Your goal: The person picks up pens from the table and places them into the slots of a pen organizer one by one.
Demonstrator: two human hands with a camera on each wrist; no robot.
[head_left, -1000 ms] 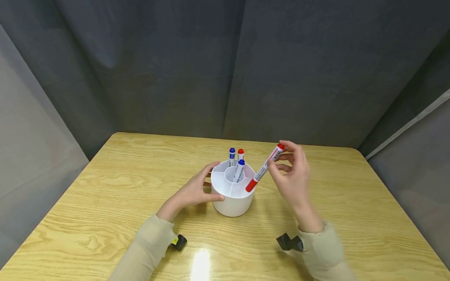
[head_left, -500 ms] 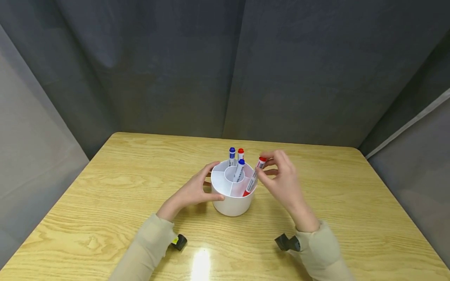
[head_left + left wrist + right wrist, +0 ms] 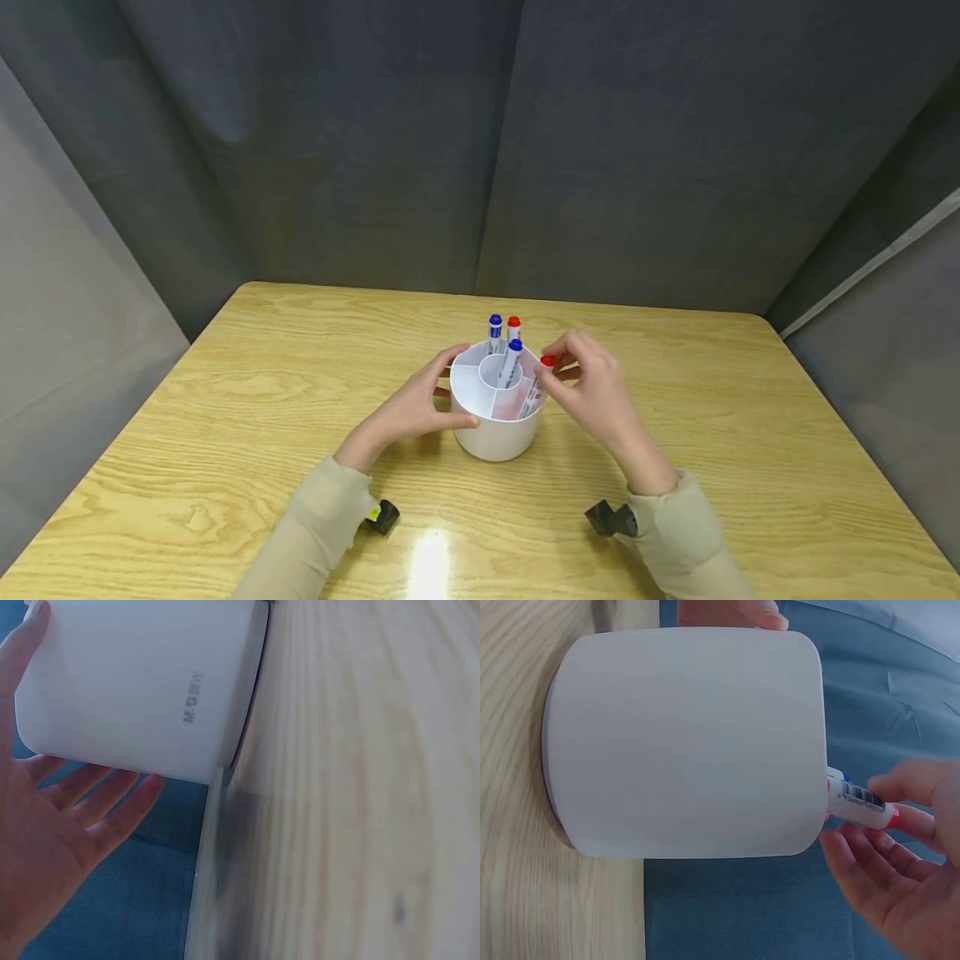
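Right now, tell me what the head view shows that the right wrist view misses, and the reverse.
Only the head view shows the holder's divided top, two blue markers and a red marker standing in it, the left hand on its side, and the whole table.

Only the right wrist view shows the holder's plain outer wall and the marker's barcode label.

Both show the white holder, the right hand and its red-ended marker entering the holder.

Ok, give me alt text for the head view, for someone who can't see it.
A right hand pinches a red marker standing in a white round holder, which the left hand steadies on a wooden table. Three more markers stand inside.
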